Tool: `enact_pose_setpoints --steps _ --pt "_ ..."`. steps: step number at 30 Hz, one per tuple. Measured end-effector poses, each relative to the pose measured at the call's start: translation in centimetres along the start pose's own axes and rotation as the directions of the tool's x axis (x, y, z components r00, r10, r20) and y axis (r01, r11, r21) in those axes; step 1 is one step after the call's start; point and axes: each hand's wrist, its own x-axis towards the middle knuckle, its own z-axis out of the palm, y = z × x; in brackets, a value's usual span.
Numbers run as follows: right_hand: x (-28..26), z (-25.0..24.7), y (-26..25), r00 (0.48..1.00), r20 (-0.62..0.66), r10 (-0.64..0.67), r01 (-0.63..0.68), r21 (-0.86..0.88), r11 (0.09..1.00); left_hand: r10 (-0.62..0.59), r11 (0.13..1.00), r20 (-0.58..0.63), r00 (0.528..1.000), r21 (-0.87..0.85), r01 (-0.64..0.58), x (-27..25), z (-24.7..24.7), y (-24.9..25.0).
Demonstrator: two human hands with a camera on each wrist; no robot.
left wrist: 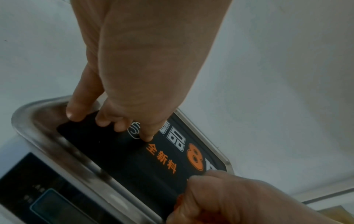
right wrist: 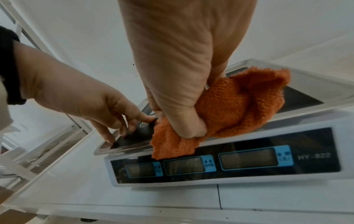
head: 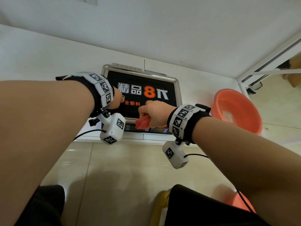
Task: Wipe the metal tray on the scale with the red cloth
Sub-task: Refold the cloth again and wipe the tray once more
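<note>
My knees in dark trousers (head: 203,207) sat nearest, over pale floor tiles (head: 117,168). Past them, the white table (right wrist: 172,195) edge carried the scale (right wrist: 314,157), its dark front panel with three blue-framed displays facing me. My right hand (head: 154,115) was clenched around the bunched red cloth (right wrist: 235,104), thumb pinning it against curled fingers; the wad lay on the near rim of the metal tray (head: 178,88), with one corner hanging down over the scale's front panel. The tray sat on top of the scale, its floor covered by a black sheet (head: 162,82) printed with white and orange characters and a large orange 8. My left hand (right wrist: 76,97) was further in, at the tray's left end, fingers loosely spread and holding nothing: the thumb (left wrist: 80,103) rested on the tray's rim, and the fingertips (left wrist: 147,136) touched the black sheet. To the right of the scale, apart from it, stood an orange basin (head: 239,111) holding water. Beyond everything, white wall (head: 162,30).
</note>
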Motion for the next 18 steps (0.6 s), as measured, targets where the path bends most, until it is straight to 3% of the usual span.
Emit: enact_pose_setpoints --steps 3,8,13,15,18 --pt "-0.4 0.1 0.6 1.000 0.003 0.026 -0.026 0.001 1.000 0.043 0.988 0.024 0.999 0.146 -0.046 0.2 -0.1 0.3" --pt "-2.4 0.2 2.6 0.993 0.028 0.118 -0.117 -0.022 0.993 -0.006 0.999 0.017 1.000 0.037 0.006 0.3 0.2 0.1" --pt "-3.8 0.1 3.8 0.978 0.056 0.199 -0.197 -0.043 0.980 -0.021 0.985 0.007 1.000 0.173 0.020 1.5 0.0 1.7" --pt "-4.0 -0.1 3.6 0.975 0.061 0.211 -0.208 -0.056 0.977 0.009 0.975 -0.023 1.000 0.221 -0.004 2.2 -0.2 3.0" --pt "-4.2 -0.4 3.1 0.972 0.071 0.223 -0.217 -0.090 0.972 0.118 0.985 -0.059 0.991 0.137 -0.109 4.4 -0.1 5.5"
